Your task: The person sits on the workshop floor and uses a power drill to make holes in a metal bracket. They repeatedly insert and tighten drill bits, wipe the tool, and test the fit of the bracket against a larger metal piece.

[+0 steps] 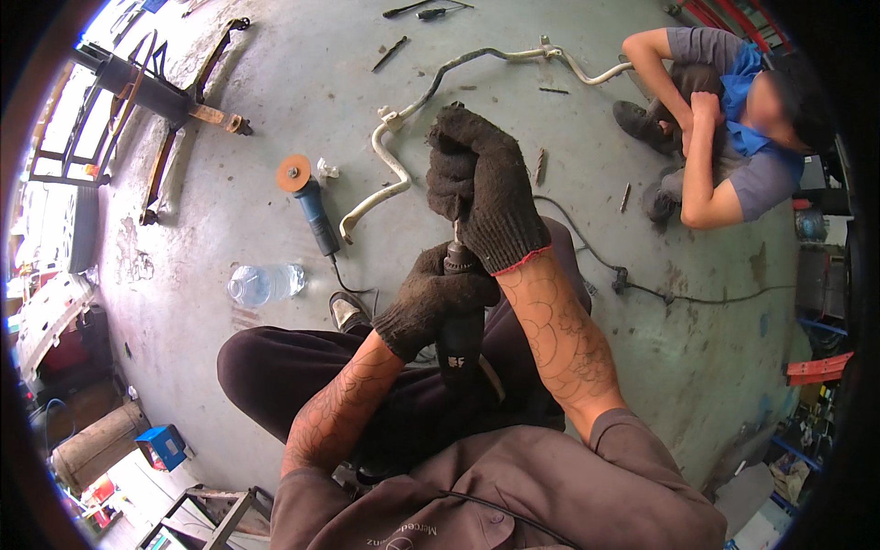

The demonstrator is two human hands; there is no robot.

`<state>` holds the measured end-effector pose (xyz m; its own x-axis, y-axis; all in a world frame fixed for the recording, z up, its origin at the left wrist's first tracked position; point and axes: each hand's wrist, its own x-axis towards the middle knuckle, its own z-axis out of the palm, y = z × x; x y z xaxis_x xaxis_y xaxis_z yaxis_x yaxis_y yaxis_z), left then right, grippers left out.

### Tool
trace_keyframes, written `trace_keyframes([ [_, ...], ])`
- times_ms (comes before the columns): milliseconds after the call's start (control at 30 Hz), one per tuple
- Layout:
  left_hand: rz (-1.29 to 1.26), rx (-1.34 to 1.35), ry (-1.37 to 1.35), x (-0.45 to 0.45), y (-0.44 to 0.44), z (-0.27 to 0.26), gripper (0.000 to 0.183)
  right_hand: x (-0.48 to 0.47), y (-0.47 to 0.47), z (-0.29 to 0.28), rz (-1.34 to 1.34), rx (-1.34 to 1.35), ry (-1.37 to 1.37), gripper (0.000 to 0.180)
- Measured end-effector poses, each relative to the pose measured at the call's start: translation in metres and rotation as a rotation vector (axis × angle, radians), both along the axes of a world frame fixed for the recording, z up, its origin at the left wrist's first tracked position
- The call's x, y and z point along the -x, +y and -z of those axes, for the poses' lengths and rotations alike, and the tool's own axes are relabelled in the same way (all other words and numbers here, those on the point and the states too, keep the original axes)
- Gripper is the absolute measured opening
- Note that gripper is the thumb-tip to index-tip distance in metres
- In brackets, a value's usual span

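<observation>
My left hand, in a dark knitted work glove, is wrapped around the front of a black power drill, just below its keyed chuck. The drill stands nose-up above my lap. My right hand, gloved with a red cuff edge, is closed in a fist around a drill bit directly above the chuck. Only a short metal length of the bit shows between fist and chuck. Whether its shank sits inside the jaws is hard to see. Beyond my fist lies a bent, cream-coloured stabilizer bar.
An angle grinder with an orange disc and a plastic water bottle lie left. Loose drill bits are scattered ahead. A power cord runs right. A co-worker squats at upper right. A hydraulic jack-like frame stands upper left.
</observation>
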<state>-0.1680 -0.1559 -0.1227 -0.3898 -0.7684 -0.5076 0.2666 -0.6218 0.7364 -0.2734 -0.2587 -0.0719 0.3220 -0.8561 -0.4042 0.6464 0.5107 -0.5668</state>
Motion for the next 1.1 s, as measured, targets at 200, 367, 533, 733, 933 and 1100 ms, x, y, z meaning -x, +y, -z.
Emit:
trace_keyframes([
  [200,0.013,-0.02,0.043,0.003,0.002,0.003,0.031,0.007,0.002,0.004,0.06,-0.074,-0.041,0.027],
  [367,0.048,-0.014,0.006,0.004,0.004,-0.008,0.036,0.012,0.009,0.008,0.079,-0.04,-0.113,0.032],
  [533,0.023,0.006,0.018,0.013,0.01,-0.008,0.033,0.021,0.019,0.006,0.107,-0.027,-0.095,0.035],
  [733,0.037,-0.044,-0.138,0.015,0.006,-0.005,0.025,0.021,0.013,0.029,-0.025,0.198,-0.044,0.041],
  [933,-0.048,-0.017,-0.113,-0.001,0.014,0.024,0.022,0.075,0.03,0.091,0.041,0.502,0.699,0.038],
  [1100,-0.176,-0.093,-0.109,-0.018,0.02,0.03,0.024,0.075,0.066,0.101,-0.118,0.104,0.646,0.032],
])
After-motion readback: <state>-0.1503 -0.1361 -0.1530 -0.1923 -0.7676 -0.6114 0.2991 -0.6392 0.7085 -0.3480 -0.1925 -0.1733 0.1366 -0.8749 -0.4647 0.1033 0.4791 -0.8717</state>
